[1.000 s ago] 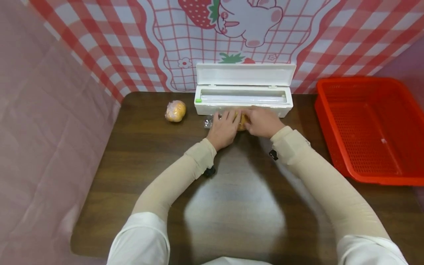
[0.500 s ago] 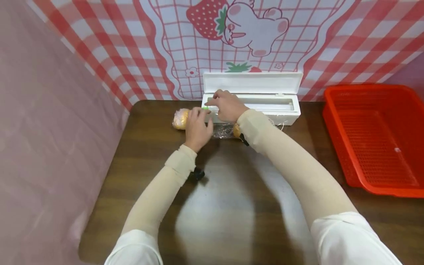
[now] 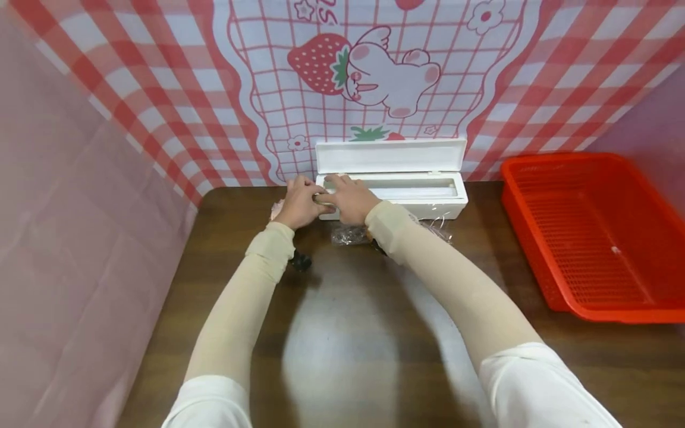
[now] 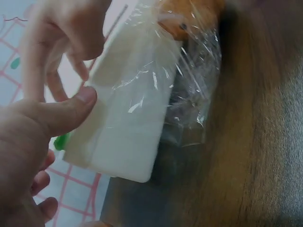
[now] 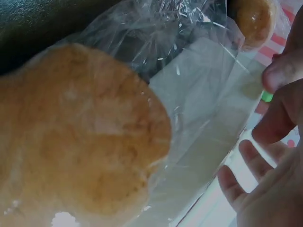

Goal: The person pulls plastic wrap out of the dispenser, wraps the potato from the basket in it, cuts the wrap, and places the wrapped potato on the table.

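Note:
Cling film [image 4: 137, 90] stretches from a white film dispenser [image 3: 436, 212] to a rounded orange-tan item [image 5: 85, 137], which lies in front of the box beneath my right wrist and looks like fruit. My left hand [image 3: 301, 204] hovers at the dispenser's left end, thumb extended, near the green slider [image 4: 61, 142]. My right hand [image 3: 349, 201] meets it there, fingertips close to the left hand's and spread apart in the right wrist view. Neither hand shows a thing between its fingers. A second wrapped orange item [image 5: 255, 21] sits left of the box, mostly hidden by my left hand in the head view.
Behind the box, its raised lid [image 3: 390, 156] stands against a red-checked cloth [image 3: 171, 89]. A red plastic basket [image 3: 562, 273] occupies the right side of the brown table [image 3: 230, 368]. Pink fabric [image 3: 80, 238] hangs at the left.
Both hands have left the orange-tan item and moved left to the dispenser's end. The film between box and item has come into view. The head view has tilted upward.

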{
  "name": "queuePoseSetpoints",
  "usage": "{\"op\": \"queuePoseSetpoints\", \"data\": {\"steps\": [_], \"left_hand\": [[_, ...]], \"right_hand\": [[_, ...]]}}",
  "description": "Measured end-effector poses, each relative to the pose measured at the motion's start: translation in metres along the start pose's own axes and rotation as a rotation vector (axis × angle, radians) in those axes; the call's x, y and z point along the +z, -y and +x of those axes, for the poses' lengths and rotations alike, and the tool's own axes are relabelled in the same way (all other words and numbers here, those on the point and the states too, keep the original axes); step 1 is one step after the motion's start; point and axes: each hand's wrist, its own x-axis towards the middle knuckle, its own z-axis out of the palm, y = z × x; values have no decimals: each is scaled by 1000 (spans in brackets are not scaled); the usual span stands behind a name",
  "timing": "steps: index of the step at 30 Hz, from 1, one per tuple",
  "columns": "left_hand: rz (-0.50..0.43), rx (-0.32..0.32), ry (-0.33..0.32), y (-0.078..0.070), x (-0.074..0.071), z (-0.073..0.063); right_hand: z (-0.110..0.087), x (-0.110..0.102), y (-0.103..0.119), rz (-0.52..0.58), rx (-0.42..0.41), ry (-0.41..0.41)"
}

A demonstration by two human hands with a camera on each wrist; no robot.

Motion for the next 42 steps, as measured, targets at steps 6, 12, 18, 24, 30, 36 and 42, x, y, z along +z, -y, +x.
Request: {"op": "queuePoseSetpoints", "data": {"steps": [6, 12, 18, 24, 30, 36, 42], "left_hand": [[100, 71, -58, 2, 5, 0], [74, -6, -12, -1, 2, -1], [57, -51, -16, 3, -2, -7], [51, -66, -19, 9, -8, -12], [62, -82, -5, 12, -14, -15], [51, -108, -4, 10, -15, -17], [49, -106, -10, 9, -11, -14]], "right_hand": [[-3, 9, -6, 37, 6, -14], [-19, 8, -29, 127, 10, -42], [-55, -6, -64, 196, 60, -75], [-109, -22, -112, 151, 156, -46], [-141, -37, -140, 64, 211, 13], [-154, -47, -150, -63, 176, 29], [-162, -45, -150, -117, 198, 4]]}}
